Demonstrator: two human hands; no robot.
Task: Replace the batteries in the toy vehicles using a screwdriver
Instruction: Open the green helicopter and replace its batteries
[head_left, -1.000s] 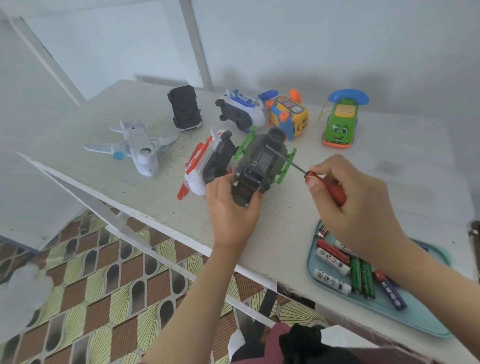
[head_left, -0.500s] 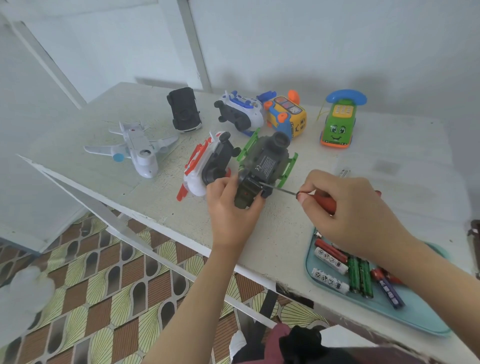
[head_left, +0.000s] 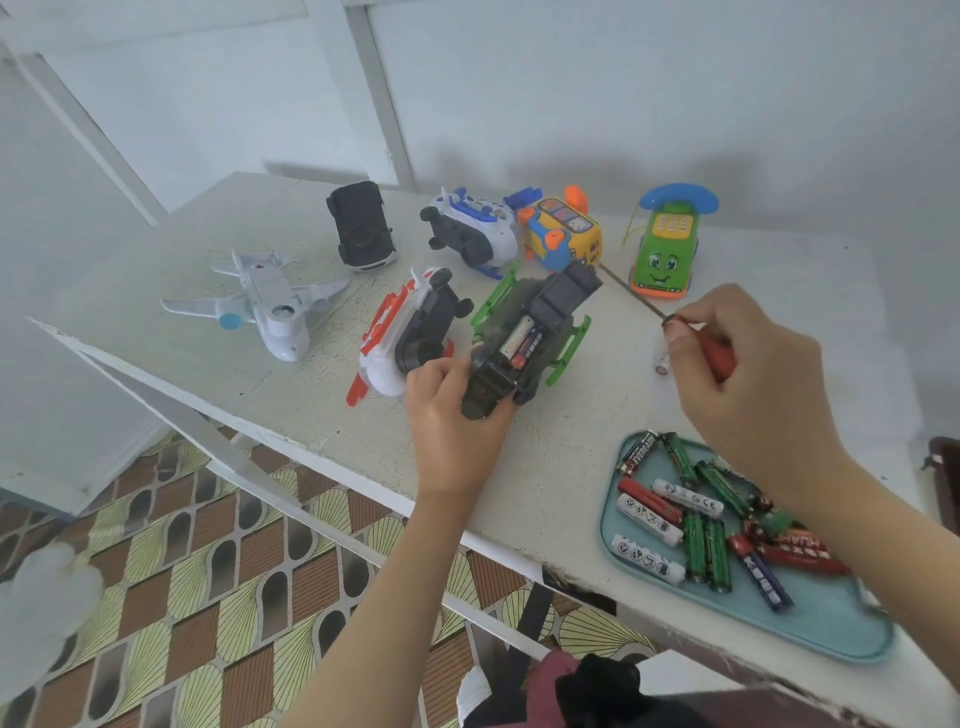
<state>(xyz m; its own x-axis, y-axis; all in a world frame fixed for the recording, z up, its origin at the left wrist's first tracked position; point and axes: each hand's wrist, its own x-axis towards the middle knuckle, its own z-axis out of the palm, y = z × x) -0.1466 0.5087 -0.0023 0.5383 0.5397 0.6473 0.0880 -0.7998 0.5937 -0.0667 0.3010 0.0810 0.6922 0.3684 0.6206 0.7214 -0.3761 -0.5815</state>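
Table (head_left: 545, 467) carried a row of toys (head_left: 470, 234) along its far side and, at its near right edge, a tray (head_left: 831, 629) of loose batteries (head_left: 701, 540). Near the middle lay the green toy (head_left: 556, 358) on its back, cover (head_left: 566, 296) tipped up, cells (head_left: 522, 343) showing inside. Left hand (head_left: 452, 410) gripped the toy's near end, fingers curled round it. Right hand (head_left: 748, 374), off to the toy's right beyond the tray, pinched the screwdriver (head_left: 722, 353), its tip close by the cover.

Batteries (head_left: 696, 525) in tray (head_left: 831, 623), toys' right
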